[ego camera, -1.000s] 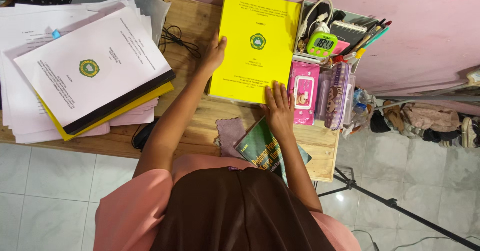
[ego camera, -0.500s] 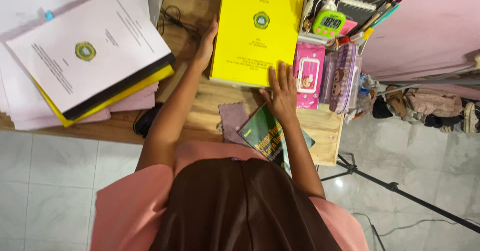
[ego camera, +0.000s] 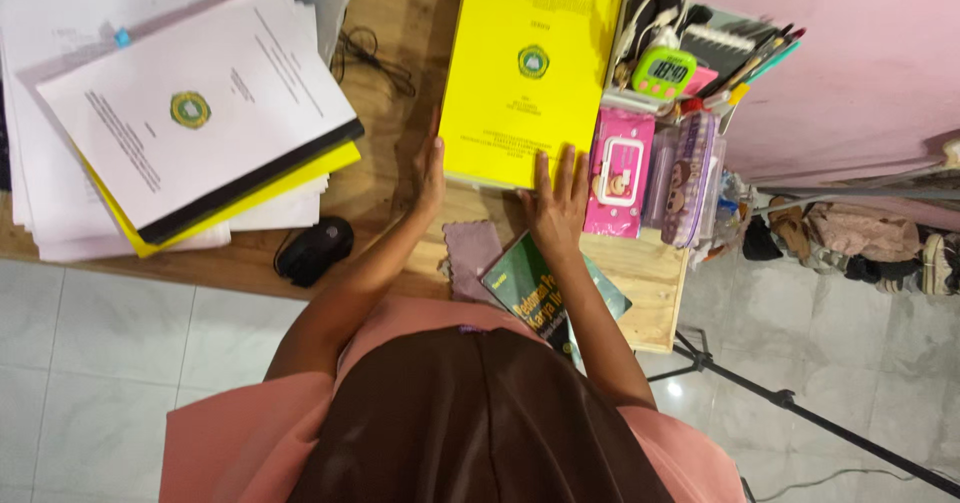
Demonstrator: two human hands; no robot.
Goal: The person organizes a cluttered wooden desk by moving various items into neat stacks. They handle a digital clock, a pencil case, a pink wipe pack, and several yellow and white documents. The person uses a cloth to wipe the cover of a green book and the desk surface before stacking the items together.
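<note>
A thick yellow-covered bound book [ego camera: 525, 63] lies on the wooden desk [ego camera: 400, 153]. My left hand [ego camera: 432, 175] rests against its lower left corner, fingers together along the edge. My right hand [ego camera: 556, 203] lies flat with fingers spread on the book's lower right edge. Under my right wrist a green book [ego camera: 545, 298] lies tilted near the desk's front. A small mauve cloth [ego camera: 470, 253] sits between my arms.
A tall stack of white papers and bound reports [ego camera: 180, 113] fills the desk's left. A black mouse [ego camera: 314, 248] and black cable [ego camera: 375, 58] lie near it. At the right stand a pink wipes pack [ego camera: 618, 173], pencil case [ego camera: 682, 178], green timer [ego camera: 663, 71] and pens [ego camera: 750, 58]. Tripod legs [ego camera: 800, 413] cross the floor.
My left hand slid down the book's left edge from the middle to the lower corner. The right hand stayed on the lower right edge. The view shifted slightly.
</note>
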